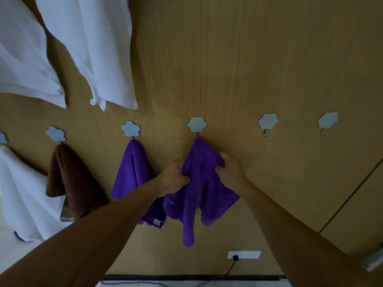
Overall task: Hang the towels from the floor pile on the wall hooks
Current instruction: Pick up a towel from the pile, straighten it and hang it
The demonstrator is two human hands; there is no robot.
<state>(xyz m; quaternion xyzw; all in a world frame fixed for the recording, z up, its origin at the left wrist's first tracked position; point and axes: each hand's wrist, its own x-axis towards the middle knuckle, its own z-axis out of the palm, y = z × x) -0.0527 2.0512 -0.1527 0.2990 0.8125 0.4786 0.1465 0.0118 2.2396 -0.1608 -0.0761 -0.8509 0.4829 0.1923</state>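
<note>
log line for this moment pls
stage: hanging | left hand: gripping purple towel | right hand: gripping same towel | towel top at hook | empty hooks: two to right

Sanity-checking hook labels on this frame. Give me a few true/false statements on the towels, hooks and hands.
1. Both hands grip the same purple towel: the left hand and the right hand. True.
2. That towel's top sits at the flower hook. True.
3. The two hooks to its right already hold towels. False: the near right hook and the far right hook are bare.
4. The brown towel hangs right of both purple ones. False: it hangs left of the second purple towel.
</note>
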